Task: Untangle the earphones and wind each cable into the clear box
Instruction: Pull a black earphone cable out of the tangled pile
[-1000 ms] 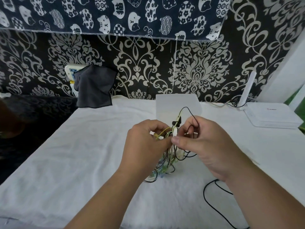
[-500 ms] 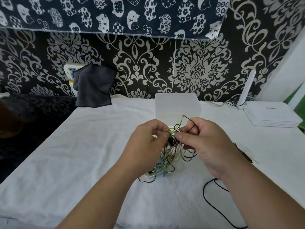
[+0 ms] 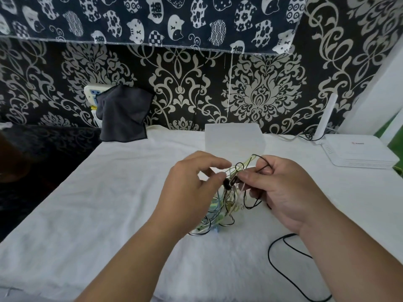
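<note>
A tangle of thin earphone cables (image 3: 220, 211), black, pale yellow, green and blue, hangs between my hands above the white cloth. My left hand (image 3: 192, 190) pinches a black earbud (image 3: 227, 183) at the top of the tangle. My right hand (image 3: 281, 192) pinches the cables just right of that earbud, with black loops around its fingers. One black cable (image 3: 281, 264) trails over the cloth under my right forearm. The clear box (image 3: 234, 141) stands behind my hands; its lower part is hidden by them.
The table is covered by a white cloth (image 3: 109, 203). A dark grey rag (image 3: 122, 114) hangs over a power strip at the back left. A white router (image 3: 357, 152) with its antenna sits at the back right. Patterned wallpaper backs the table.
Both hands have shifted slightly apart and lower. The black earbud has come out of the tangle into my left fingertips, and the black loop near my right fingers has grown.
</note>
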